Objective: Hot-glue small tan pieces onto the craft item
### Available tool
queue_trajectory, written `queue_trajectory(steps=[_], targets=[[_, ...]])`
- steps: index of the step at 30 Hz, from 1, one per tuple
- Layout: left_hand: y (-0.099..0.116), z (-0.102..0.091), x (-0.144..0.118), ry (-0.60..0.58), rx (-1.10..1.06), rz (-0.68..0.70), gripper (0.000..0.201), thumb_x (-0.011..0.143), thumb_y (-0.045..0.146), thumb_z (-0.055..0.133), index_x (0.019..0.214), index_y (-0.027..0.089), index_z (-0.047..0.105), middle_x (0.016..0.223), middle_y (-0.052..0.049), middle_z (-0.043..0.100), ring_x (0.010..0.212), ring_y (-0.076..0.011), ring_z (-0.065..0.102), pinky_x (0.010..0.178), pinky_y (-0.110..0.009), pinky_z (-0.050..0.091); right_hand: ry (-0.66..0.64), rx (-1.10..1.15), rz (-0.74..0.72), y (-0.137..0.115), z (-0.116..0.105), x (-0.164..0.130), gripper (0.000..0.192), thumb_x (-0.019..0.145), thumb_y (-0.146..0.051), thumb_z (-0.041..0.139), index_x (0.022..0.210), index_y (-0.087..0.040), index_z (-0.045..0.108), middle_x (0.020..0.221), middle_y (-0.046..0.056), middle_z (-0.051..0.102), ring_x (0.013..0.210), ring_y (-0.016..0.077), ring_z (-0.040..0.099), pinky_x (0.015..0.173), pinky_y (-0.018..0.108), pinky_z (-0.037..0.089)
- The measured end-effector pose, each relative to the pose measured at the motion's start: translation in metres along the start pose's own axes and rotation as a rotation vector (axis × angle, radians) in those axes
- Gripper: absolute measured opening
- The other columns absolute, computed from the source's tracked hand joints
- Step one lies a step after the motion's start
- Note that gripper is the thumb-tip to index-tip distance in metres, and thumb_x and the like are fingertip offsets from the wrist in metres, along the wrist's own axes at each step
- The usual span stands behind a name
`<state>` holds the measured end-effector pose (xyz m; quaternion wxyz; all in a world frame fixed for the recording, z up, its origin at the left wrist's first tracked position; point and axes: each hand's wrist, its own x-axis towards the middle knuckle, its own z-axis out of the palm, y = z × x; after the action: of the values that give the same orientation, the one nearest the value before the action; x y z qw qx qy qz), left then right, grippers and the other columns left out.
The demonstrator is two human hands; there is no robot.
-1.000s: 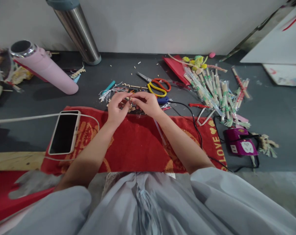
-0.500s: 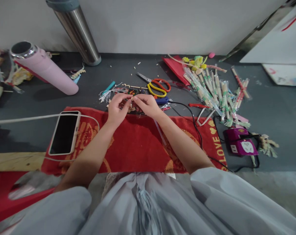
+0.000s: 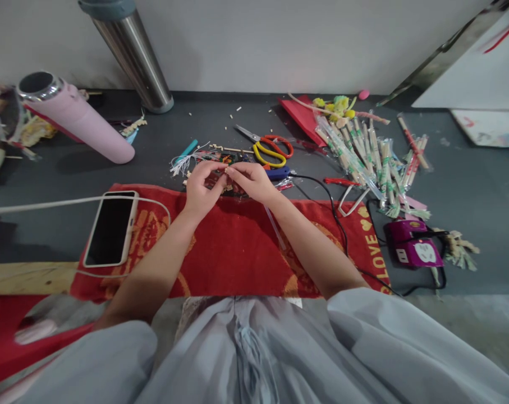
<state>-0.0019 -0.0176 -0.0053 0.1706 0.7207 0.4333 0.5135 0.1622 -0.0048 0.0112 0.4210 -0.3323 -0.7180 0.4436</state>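
Observation:
My left hand (image 3: 204, 188) and my right hand (image 3: 251, 180) meet above the far edge of a red towel (image 3: 233, 247). Their fingertips pinch together around a tiny pale piece (image 3: 227, 170), mostly hidden and too small to name. Beneath and behind the fingers lie small beige bits, partly covered by the hands. Scissors (image 3: 271, 151) with one yellow and one orange handle rest just beyond my right hand, close to a blue tool with a black cord (image 3: 279, 173). White threads (image 3: 191, 163) and a teal stick (image 3: 187, 150) lie beyond my left hand.
A phone (image 3: 111, 229) lies on the towel's left, crossed by a white cable. The pink bottle (image 3: 81, 120) and steel flask (image 3: 134, 62) stand at back left. Wrapped stick bundles (image 3: 363, 151) and a purple power socket (image 3: 413, 244) sit to the right.
My fingertips have drawn slightly closer together, and the left thumb has moved up toward the right fingers. Everything else stays where it was.

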Motion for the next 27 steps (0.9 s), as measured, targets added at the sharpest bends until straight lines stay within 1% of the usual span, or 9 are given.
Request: queue_trajectory(steps=[3,6,12,20,27], targets=[[-0.0005,-0.001,0.0011,-0.019,0.024,0.031,0.022,0.087,0.038,0.06,0.1,0.023,0.069,0.099,-0.005,0.071,0.092,-0.0164,0.065,0.076,-0.03,0.054,-0.005,0.016,0.011,0.0001,-0.0006,0.0,0.048,0.092,-0.057,0.046,0.07,-0.016,0.057,0.055,-0.003,0.051,0.05,0.0065,0.046,0.053,0.021,0.039],[-0.0012,-0.0015,0.0024,-0.027,0.041,0.066,0.021,0.088,0.039,0.059,0.099,0.024,0.069,0.098,-0.004,0.071,0.094,-0.0172,0.065,0.086,-0.035,0.053,-0.016,0.024,0.003,0.0017,-0.0012,0.0001,0.045,0.093,-0.053,0.048,0.069,-0.016,0.057,0.054,-0.004,0.051,0.049,0.0061,0.047,0.054,0.021,0.04],[-0.0019,-0.0014,0.0029,-0.026,0.071,0.094,0.021,0.087,0.041,0.059,0.096,0.024,0.07,0.094,-0.004,0.071,0.091,-0.0174,0.065,0.085,-0.035,0.053,-0.032,0.042,-0.005,0.0031,-0.0021,0.0003,0.042,0.093,-0.05,0.05,0.069,-0.015,0.058,0.054,-0.004,0.051,0.05,0.0059,0.047,0.054,0.02,0.041],[0.0016,-0.001,0.003,-0.015,0.058,0.095,0.018,0.088,0.037,0.06,0.095,0.024,0.069,0.092,-0.004,0.071,0.088,-0.0164,0.065,0.079,-0.032,0.053,-0.012,0.101,0.065,0.005,-0.0007,-0.0006,0.057,0.09,-0.064,0.043,0.065,-0.015,0.056,0.054,-0.002,0.053,0.048,0.0061,0.047,0.049,0.02,0.038],[-0.0006,-0.0015,0.0024,-0.027,0.072,0.107,0.018,0.088,0.037,0.06,0.097,0.024,0.068,0.095,-0.004,0.071,0.092,-0.0173,0.065,0.085,-0.034,0.053,-0.024,0.022,0.01,0.0046,-0.0011,-0.0005,0.047,0.092,-0.056,0.048,0.07,-0.015,0.057,0.055,-0.003,0.052,0.05,0.0059,0.047,0.053,0.02,0.039]])
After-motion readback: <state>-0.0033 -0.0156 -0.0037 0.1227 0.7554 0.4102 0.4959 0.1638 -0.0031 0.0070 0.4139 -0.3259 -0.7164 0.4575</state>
